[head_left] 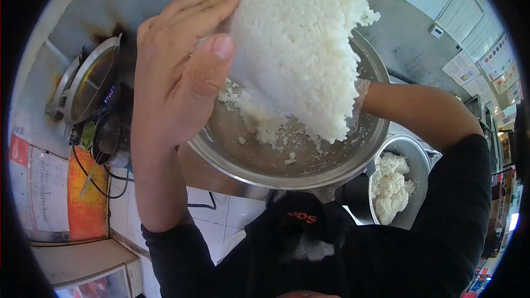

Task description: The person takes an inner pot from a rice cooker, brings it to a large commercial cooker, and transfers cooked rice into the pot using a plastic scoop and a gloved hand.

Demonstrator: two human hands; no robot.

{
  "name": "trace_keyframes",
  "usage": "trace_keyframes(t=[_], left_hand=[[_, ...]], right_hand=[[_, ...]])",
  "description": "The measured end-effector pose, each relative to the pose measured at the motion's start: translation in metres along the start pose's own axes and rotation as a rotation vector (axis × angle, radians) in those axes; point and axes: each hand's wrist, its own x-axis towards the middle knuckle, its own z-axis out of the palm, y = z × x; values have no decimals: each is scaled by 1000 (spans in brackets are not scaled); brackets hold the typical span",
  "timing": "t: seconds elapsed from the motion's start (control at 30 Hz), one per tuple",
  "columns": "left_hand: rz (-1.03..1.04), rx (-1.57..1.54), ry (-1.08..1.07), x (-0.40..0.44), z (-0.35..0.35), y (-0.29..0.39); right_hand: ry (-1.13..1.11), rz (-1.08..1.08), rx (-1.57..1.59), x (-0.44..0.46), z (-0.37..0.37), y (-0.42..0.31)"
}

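Observation:
A large slab of cooked white rice (pixel 298 44) is raised and tilted above a wide metal pan (pixel 265 181). My left hand (pixel 185 60) lies along the slab's left side, fingers extended and fingertips against its edge, thumb apart. Behind the slab's right edge, my right hand is hidden. Only its wrist shows, with clear plastic (pixel 361 95) around it, so its fingers cannot be made out. Loose rice (pixel 265 124) and scattered grains lie on the pan's bottom.
A metal pot (pixel 422 176) with clumps of rice (pixel 389 190) stands at the lower right, beside the pan. Lidded cookware (pixel 91 85) and a black cable (pixel 91 176) are at left. Papers (pixel 458 11) hang on the wall at upper right.

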Motion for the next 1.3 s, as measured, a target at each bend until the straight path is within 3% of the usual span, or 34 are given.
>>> trace_keyframes(t=[0.23, 0.3, 0.63, 0.7, 0.8, 0.87, 0.9, 0.93, 1.0, 1.03, 1.1, 1.13, 1.3], left_hand=[[6, -38, 2, 11, 6, 14], [4, -274, 211, 9, 20, 13], [-108, -330, 184, -17, 47, 8], [-70, -94, 160, -14, 41, 18], [-94, 0, 147, -4, 21, 27], [-124, -28, 61, -1, 10, 23], [-150, -45, -16, 0, 10, 22], [-145, -48, -18, 2, 14, 21], [-229, -186, 108, 6, 26, 18], [-219, -182, 109, 9, 29, 18], [-253, -181, 118, 18, 36, 21], [-245, -184, 114, 24, 37, 28], [-186, -130, -20, 63, 45, 106]], right_hand=[[-43, 220, 226, -6, -14, -10], [-64, 252, 290, -9, -14, -11], [-92, 326, 541, -7, -4, -15], [-87, 328, 575, -7, -2, -13], [-66, 340, 634, -2, 2, -11], [-26, 206, 499, -1, 5, 0], [19, -15, 128, 4, 12, 13], [22, -9, 128, 0, 17, 21], [0, 155, 434, -1, 9, 16], [9, 154, 428, -5, 2, 12], [-46, 605, 825, -14, -32, -18], [-2, 663, 903, -22, -43, -24], [282, 425, 776, -93, -68, -40]])
